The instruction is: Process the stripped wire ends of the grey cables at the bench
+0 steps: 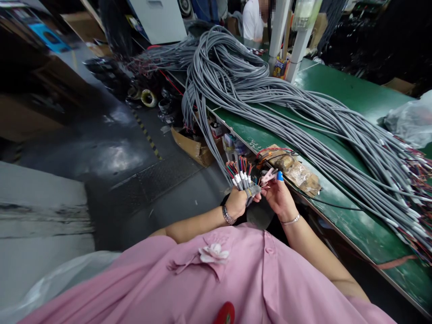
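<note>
My left hand (237,202) is wrapped round a bunch of grey cables (241,181), whose stripped ends fan out in red, blue, black and other coloured wires with white bands below them. A grey covering with a yellow stripe sits on a finger or thumb of this hand. Close beside it, my right hand (281,200) has its fingers closed near the thin loose wires of one cable end. Blue tape (280,176) wraps its thumb tip. A small pale pink clip-like tool (269,176) shows at these fingers; how it is gripped is partly hidden.
Long grey cables (232,90) lie heaped across the green table (337,85). A worn board (297,171) with wires rests at the near edge. Below stands an open cardboard box (192,150). A person (252,20) is behind the table; a clear plastic bag (411,119) lies right.
</note>
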`<state>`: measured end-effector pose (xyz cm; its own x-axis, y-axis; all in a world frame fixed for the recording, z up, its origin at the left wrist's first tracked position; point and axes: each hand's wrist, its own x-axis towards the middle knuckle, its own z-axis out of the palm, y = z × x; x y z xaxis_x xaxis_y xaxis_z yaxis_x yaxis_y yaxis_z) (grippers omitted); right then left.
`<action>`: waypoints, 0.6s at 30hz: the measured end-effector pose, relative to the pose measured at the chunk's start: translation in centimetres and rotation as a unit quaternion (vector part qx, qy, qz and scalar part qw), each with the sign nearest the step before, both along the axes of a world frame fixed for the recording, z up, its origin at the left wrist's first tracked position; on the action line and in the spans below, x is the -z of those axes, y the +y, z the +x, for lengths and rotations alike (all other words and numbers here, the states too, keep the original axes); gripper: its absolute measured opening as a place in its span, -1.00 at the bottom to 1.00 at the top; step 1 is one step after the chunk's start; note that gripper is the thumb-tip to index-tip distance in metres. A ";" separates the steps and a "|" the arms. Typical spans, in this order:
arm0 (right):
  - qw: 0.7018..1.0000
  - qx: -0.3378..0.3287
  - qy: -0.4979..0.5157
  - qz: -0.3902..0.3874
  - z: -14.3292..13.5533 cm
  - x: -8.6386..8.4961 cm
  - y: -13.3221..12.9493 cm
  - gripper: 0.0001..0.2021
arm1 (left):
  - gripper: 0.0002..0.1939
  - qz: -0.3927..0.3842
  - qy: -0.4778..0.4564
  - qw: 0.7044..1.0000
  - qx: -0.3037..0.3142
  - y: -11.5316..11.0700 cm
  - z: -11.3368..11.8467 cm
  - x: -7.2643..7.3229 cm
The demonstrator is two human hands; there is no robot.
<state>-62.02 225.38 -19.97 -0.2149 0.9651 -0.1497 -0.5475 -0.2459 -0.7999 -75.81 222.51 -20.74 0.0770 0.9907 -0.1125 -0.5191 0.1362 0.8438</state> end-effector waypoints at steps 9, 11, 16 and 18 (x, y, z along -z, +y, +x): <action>0.977 -0.118 -0.179 -0.007 0.9 -0.9 -1.9 -0.65 | -0.69 0.019 0.046 0.998 0.025 -1.4 -1.2 1.3; 0.971 -0.114 -0.209 0.033 0.6 -1.3 -2.3 -0.75 | -0.70 0.027 0.058 0.997 0.041 -1.6 -1.4 1.6; 0.950 -0.179 -0.225 0.124 0.1 -1.7 -2.9 -0.78 | -0.70 0.019 0.100 0.985 0.140 -1.5 -1.7 1.9; 0.935 -0.152 -0.273 0.168 0.1 -1.5 -3.0 -0.80 | -0.70 0.014 0.117 0.977 0.179 -1.4 -1.8 1.9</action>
<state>-61.94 222.35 -18.45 -0.4678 0.8837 -0.0164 0.0192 -0.0084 -0.9998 -77.64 221.08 -22.60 0.3949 0.9076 -0.1426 -0.2352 0.2499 0.9393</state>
